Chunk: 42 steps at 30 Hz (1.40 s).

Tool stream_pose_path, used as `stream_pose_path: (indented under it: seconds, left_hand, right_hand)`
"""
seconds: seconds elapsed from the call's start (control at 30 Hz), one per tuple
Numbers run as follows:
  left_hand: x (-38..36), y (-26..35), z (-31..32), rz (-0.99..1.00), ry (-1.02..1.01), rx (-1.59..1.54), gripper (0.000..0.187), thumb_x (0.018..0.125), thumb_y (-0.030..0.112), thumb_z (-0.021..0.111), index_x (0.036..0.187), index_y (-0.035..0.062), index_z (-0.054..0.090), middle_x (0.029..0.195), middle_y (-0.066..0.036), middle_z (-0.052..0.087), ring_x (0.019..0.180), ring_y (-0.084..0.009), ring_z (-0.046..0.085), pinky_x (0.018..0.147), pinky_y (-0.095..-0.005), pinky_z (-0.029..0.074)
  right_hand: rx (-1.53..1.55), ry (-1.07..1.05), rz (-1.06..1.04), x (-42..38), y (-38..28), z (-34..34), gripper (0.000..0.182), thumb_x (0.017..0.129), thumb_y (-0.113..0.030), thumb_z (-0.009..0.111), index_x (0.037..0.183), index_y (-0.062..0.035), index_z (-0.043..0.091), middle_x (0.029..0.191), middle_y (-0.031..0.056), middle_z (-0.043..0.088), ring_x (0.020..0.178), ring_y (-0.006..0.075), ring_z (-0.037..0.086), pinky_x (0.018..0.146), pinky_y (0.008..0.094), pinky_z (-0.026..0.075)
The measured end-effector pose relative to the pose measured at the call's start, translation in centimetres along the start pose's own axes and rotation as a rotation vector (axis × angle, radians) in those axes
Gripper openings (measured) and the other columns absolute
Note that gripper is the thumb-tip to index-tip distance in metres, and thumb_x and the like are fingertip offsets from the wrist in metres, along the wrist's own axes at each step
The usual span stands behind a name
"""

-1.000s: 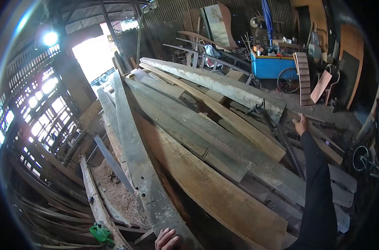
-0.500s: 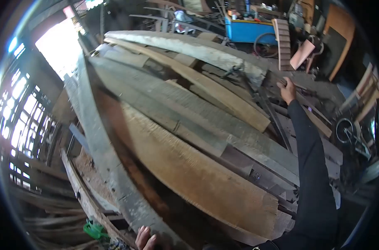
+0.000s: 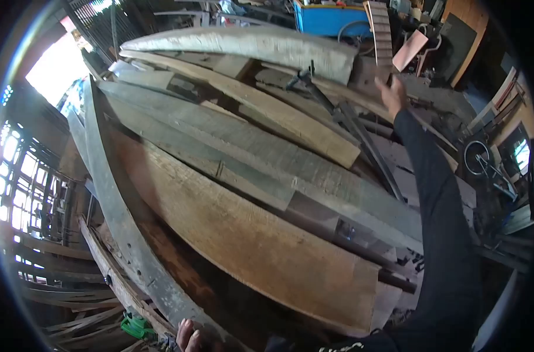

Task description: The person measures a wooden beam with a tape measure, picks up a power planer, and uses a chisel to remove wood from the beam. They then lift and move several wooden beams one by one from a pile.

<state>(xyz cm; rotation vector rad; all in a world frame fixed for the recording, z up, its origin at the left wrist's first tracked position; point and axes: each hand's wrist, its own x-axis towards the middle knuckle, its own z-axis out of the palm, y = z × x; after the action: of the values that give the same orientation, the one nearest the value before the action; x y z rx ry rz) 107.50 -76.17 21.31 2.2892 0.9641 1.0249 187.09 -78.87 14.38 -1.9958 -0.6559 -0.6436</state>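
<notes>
My right hand point(image 3: 393, 97) is raised at the upper right with the fingers apart, near the end of a thick pale timber point(image 3: 267, 48); nothing shows in it. Below and left of it lies a dark metal clamp or bar point(image 3: 360, 138). At the bottom edge, my left hand point(image 3: 187, 337) rests its bent fingers on the end of a long grey curved plank point(image 3: 123, 217). What lies under its palm is out of frame. Between the hands lie a broad brown board point(image 3: 267, 252), a grey board point(image 3: 249, 146) and a narrow light beam point(image 3: 278, 111).
A blue cart point(image 3: 331, 20) and a slatted board point(image 3: 379, 32) stand at the back. Bicycle parts point(image 3: 477, 157) are at the right. A green plastic object point(image 3: 136, 326) lies at the lower left beside a rough plank point(image 3: 117, 281). Slatted walling lets in light on the left.
The view has shifted, and most things appear further left and higher. My right hand's fingers have opened out from a curled pose. My left hand stays at the plank's end.
</notes>
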Motion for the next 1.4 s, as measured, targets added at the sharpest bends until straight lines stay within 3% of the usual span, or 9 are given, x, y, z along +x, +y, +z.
stream_pose_path:
  seconds: [0.17, 0.2, 0.27, 0.47, 0.83, 0.97, 1.0, 1.13, 1.4]
  left_hand:
    - [2.6, 1.5, -0.3, 0.147, 0.084, 0.084, 0.035, 0.091, 0.003, 0.068, 0.125, -0.0009, 0.061, 0.135, -0.026, 0.06, 0.125, -0.0419, 0.058, 0.105, -0.0509, 0.049]
    - [2.9, 1.8, -0.3, 0.141, 0.12, 0.09, 0.034, 0.087, 0.003, 0.073, 0.119, -0.0012, 0.064, 0.129, -0.026, 0.064, 0.12, -0.0433, 0.061, 0.104, -0.0508, 0.049]
    - [3.1, 1.3, -0.6, 0.22, 0.191, 0.045, 0.04, 0.083, 0.004, 0.078, 0.12, -0.0012, 0.064, 0.13, -0.027, 0.063, 0.12, -0.0446, 0.061, 0.104, -0.0519, 0.048]
    - [2.1, 0.8, -1.1, 0.2, 0.208, -0.031, 0.04, 0.084, 0.012, 0.079, 0.121, 0.0029, 0.066, 0.135, -0.024, 0.061, 0.127, -0.0437, 0.057, 0.107, -0.0531, 0.046]
    - [1.4, -0.7, -0.9, 0.237, 0.235, -0.093, 0.049, 0.08, 0.015, 0.08, 0.126, 0.0071, 0.064, 0.141, -0.021, 0.056, 0.13, -0.044, 0.053, 0.11, -0.0538, 0.043]
    - [1.2, -1.3, -0.7, 0.255, 0.243, -0.116, 0.048, 0.082, 0.019, 0.08, 0.127, 0.009, 0.065, 0.141, -0.019, 0.057, 0.132, -0.0405, 0.053, 0.111, -0.0533, 0.043]
    - [1.2, -1.4, -0.7, 0.254, 0.261, -0.103, 0.048, 0.082, 0.019, 0.08, 0.127, 0.009, 0.065, 0.141, -0.019, 0.057, 0.132, -0.0405, 0.053, 0.111, -0.0533, 0.043]
    - [1.2, -1.4, -0.7, 0.273, 0.254, -0.1, 0.046, 0.086, 0.02, 0.078, 0.128, 0.0091, 0.064, 0.142, -0.017, 0.056, 0.133, -0.0384, 0.053, 0.112, -0.0506, 0.042]
    - [0.8, -1.6, -0.5, 0.337, 0.265, -0.095, 0.047, 0.088, 0.018, 0.074, 0.132, 0.0095, 0.062, 0.146, -0.016, 0.052, 0.136, -0.039, 0.049, 0.114, -0.0502, 0.04]
  right_hand:
    - [0.006, 0.053, -0.209, 7.5, -9.7, -6.8, 0.053, 0.088, -0.045, 0.075, 0.108, 0.0036, 0.068, 0.103, 0.0242, 0.073, 0.097, 0.0392, 0.069, 0.085, 0.0433, 0.052]
    - [0.21, 0.01, -0.225, 6.7, -13.6, -8.3, 0.05, 0.09, -0.042, 0.075, 0.109, 0.0034, 0.068, 0.102, 0.0198, 0.075, 0.093, 0.0316, 0.071, 0.083, 0.0408, 0.052]
    - [0.259, -0.022, -0.346, 1.3, -25.0, -12.5, 0.04, 0.091, -0.031, 0.075, 0.109, 0.0042, 0.068, 0.101, 0.0158, 0.075, 0.095, 0.0209, 0.071, 0.083, 0.0377, 0.053]
    - [0.443, -0.304, -0.324, -17.1, -40.5, -14.5, 0.035, 0.086, -0.026, 0.08, 0.093, 0.0008, 0.059, 0.081, 0.0132, 0.068, 0.074, 0.0227, 0.067, 0.07, 0.0375, 0.053]
    - [0.34, -0.184, -0.383, -26.2, -44.0, -11.5, 0.045, 0.08, -0.028, 0.082, 0.099, 0.0009, 0.054, 0.086, 0.017, 0.061, 0.079, 0.0297, 0.061, 0.072, 0.0431, 0.049]
    - [0.465, -0.565, -0.054, -23.6, -44.6, -13.4, 0.056, 0.074, -0.031, 0.086, 0.106, 0.0055, 0.059, 0.098, 0.0222, 0.068, 0.09, 0.0276, 0.067, 0.082, 0.039, 0.053]
    - [0.415, -0.456, -0.081, -23.1, -44.9, -12.5, 0.061, 0.073, -0.036, 0.086, 0.11, 0.0077, 0.062, 0.096, 0.0249, 0.07, 0.091, 0.0329, 0.07, 0.084, 0.0402, 0.055]
    - [0.223, -0.461, -0.246, -22.9, -45.5, -11.0, 0.06, 0.073, -0.032, 0.083, 0.112, 0.0084, 0.064, 0.105, 0.0297, 0.071, 0.102, 0.0418, 0.07, 0.087, 0.0459, 0.055]
    - [0.346, -0.496, -0.204, -23.7, -45.9, -12.7, 0.048, 0.074, -0.028, 0.081, 0.106, 0.004, 0.065, 0.099, 0.0259, 0.072, 0.095, 0.0385, 0.072, 0.082, 0.0455, 0.055]
